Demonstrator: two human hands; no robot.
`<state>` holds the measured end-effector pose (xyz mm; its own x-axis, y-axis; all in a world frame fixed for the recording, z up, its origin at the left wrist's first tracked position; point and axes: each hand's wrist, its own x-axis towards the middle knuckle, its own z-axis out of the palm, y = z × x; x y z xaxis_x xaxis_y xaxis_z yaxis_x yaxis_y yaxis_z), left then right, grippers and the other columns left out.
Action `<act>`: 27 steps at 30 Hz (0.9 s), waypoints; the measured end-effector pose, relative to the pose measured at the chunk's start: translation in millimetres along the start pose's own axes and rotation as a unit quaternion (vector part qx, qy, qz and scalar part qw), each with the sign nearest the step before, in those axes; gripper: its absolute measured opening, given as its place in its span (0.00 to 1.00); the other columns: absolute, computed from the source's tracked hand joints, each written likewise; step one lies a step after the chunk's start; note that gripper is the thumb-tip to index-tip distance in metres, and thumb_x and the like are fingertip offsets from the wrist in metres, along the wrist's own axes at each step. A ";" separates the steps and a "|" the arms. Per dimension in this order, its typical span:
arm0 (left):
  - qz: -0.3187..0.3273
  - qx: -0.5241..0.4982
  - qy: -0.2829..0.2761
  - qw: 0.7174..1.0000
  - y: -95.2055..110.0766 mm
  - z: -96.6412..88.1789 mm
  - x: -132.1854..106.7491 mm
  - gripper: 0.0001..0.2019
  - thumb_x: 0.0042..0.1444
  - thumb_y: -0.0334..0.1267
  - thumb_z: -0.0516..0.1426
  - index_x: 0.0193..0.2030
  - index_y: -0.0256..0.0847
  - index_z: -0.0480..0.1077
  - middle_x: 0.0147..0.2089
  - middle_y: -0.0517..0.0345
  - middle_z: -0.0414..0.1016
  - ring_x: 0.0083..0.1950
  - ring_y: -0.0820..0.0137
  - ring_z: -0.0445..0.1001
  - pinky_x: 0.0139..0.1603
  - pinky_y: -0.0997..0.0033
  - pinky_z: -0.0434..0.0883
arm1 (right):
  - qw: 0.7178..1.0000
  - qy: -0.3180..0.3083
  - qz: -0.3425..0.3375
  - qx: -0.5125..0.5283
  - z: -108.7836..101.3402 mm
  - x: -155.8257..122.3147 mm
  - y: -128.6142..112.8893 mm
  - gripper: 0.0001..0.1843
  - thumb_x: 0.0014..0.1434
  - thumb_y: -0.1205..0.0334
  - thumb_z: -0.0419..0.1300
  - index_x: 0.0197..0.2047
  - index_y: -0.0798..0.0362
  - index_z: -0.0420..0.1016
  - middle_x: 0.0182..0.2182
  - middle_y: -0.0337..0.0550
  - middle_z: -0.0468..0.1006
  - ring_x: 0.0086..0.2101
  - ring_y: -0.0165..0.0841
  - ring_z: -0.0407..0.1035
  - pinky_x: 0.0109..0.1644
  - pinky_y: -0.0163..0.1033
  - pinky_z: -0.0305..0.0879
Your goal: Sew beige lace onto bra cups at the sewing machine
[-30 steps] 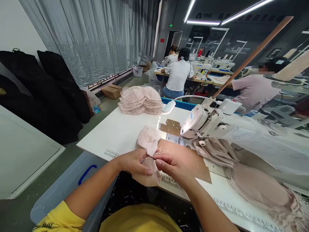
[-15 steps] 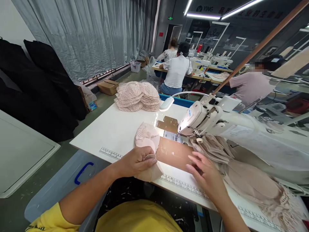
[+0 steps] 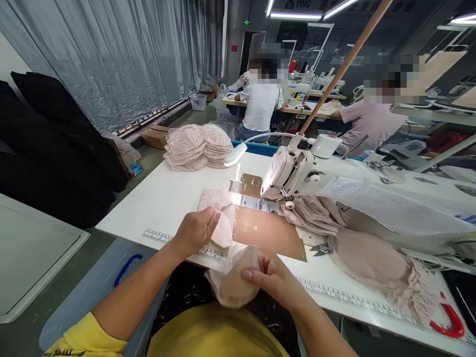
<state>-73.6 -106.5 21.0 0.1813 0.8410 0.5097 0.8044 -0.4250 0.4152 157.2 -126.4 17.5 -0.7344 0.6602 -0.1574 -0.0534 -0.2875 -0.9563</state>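
Observation:
My left hand (image 3: 196, 229) pinches a pale pink lace-edged fabric piece (image 3: 219, 213) that lies on the white table (image 3: 167, 198), just left of the sewing machine's needle. At the table's front edge my right hand (image 3: 268, 277) grips a beige bra cup (image 3: 234, 282), which hangs partly off the edge toward my lap. A white sewing machine (image 3: 297, 171) stands to the right of both hands, its lamp (image 3: 235, 154) lighting a brown sheet (image 3: 266, 230).
A stack of pink lace cups (image 3: 195, 147) sits at the table's far side. Sewn beige pieces (image 3: 364, 258) trail to the right under the machine arm, with small snips (image 3: 317, 250) beside them. A grey bin (image 3: 92, 292) stands at lower left. Other people sew at tables behind.
My right hand came back from the right and took hold of the bra cup at the table edge. My left hand let go of that cup and moved up onto the pink lace-edged piece.

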 end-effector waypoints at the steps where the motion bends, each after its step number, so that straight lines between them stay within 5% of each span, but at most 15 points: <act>1: -0.013 -0.023 -0.004 1.000 0.5 -2.7 0.2 0.17 0.66 0.38 0.44 0.24 0.42 0.52 0.19 0.67 0.52 0.18 0.76 0.54 0.21 0.75 0.54 | 1.000 0.009 -0.010 0.004 0.9 -0.3 -0.5 0.16 0.53 0.51 0.65 0.39 0.54 0.75 0.31 0.40 0.76 0.32 0.32 0.69 0.39 0.35 0.65; 4: -0.026 -0.109 -0.015 0.994 13.0 -9.6 -0.2 0.16 0.66 0.38 0.45 0.25 0.41 0.55 0.21 0.66 0.56 0.21 0.76 0.57 0.24 0.76 0.58 | 0.999 0.028 -0.020 0.026 3.5 -0.1 -0.7 0.19 0.53 0.50 0.65 0.43 0.53 0.74 0.33 0.41 0.76 0.34 0.34 0.69 0.42 0.38 0.66; 7: 0.053 -0.183 -0.040 0.981 33.3 -14.0 -2.2 0.07 0.63 0.39 0.52 0.36 0.38 0.66 0.34 0.56 0.71 0.36 0.71 0.69 0.36 0.73 0.67 | 0.998 0.059 -0.013 0.026 4.0 0.9 3.7 0.19 0.53 0.49 0.65 0.43 0.53 0.71 0.33 0.40 0.74 0.32 0.33 0.68 0.38 0.37 0.65; 10: 0.118 -0.234 -0.107 0.959 49.4 -14.1 -3.0 0.13 0.59 0.38 0.57 0.50 0.36 0.68 0.48 0.47 0.72 0.49 0.65 0.70 0.48 0.68 0.68 | 0.997 0.079 -0.017 -0.015 3.7 1.8 9.0 0.16 0.54 0.50 0.65 0.36 0.54 0.69 0.29 0.37 0.70 0.29 0.28 0.63 0.32 0.32 0.59; 17: -0.012 -0.331 -0.184 0.925 48.0 -1.0 -2.3 0.12 0.61 0.38 0.54 0.32 0.35 0.74 0.28 0.57 0.72 0.30 0.73 0.68 0.31 0.76 0.64 | 0.989 -0.009 -0.053 -0.135 4.3 -1.9 7.0 0.14 0.62 0.52 0.57 0.35 0.56 0.70 0.29 0.37 0.67 0.31 0.28 0.58 0.34 0.33 0.56; 22: -0.040 -0.260 -0.142 0.954 39.9 3.0 -2.2 0.17 0.62 0.41 0.52 0.23 0.37 0.64 0.21 0.65 0.60 0.24 0.77 0.58 0.25 0.76 0.57 | 0.989 0.015 -0.051 -0.137 2.1 -4.2 5.4 0.15 0.60 0.53 0.59 0.29 0.55 0.67 0.25 0.35 0.64 0.26 0.26 0.55 0.30 0.32 0.52; 27: -0.011 -0.126 -0.076 0.989 29.4 4.1 4.1 0.15 0.63 0.38 0.49 0.25 0.39 0.59 0.23 0.64 0.60 0.26 0.75 0.59 0.29 0.73 0.58 | 0.998 -0.015 -0.011 -0.054 3.4 -8.5 7.9 0.15 0.59 0.51 0.60 0.37 0.56 0.73 0.30 0.40 0.72 0.31 0.31 0.64 0.35 0.35 0.59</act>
<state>-46.9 -114.2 32.3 0.2630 0.8836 0.3873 0.6454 -0.4595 0.6101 160.8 -136.7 12.1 -0.7540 0.6439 -0.1300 0.0017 -0.1960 -0.9806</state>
